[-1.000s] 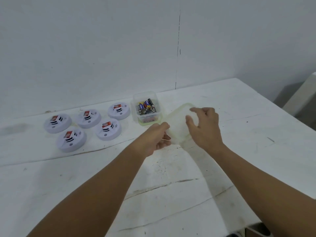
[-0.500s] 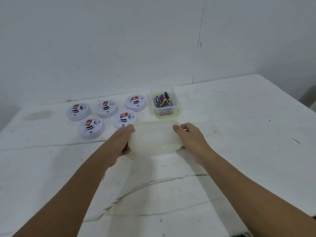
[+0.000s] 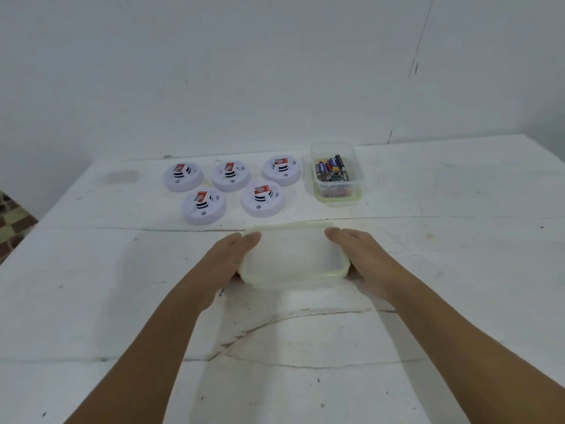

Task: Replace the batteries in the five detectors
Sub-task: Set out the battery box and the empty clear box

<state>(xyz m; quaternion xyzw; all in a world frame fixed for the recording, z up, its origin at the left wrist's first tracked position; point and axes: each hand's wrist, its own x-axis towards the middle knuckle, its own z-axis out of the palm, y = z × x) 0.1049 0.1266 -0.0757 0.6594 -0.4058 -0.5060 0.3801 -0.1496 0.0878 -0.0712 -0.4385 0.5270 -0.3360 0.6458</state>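
Observation:
Five round white detectors lie at the back of the table: three in a back row (image 3: 182,176), (image 3: 230,175), (image 3: 282,170) and two in front (image 3: 204,205), (image 3: 263,198). To their right stands a clear battery box (image 3: 358,179) with several batteries (image 3: 331,171) inside. In front of them an empty translucent container (image 3: 293,255) sits on the table. My left hand (image 3: 223,264) lies flat against its left end and my right hand (image 3: 363,255) against its right end, fingers straight along the sides. My thumbs are mostly hidden.
The white table (image 3: 305,332) is scuffed and cracked, and it meets a white wall behind the detectors. Its left edge (image 3: 36,223) drops to a patterned floor. Bare tabletop lies to the right and in front of the container.
Both hands turned the empty container square to me and brought it to the table in front of the detectors. Their fingers went from curled to straight. The view shifted left.

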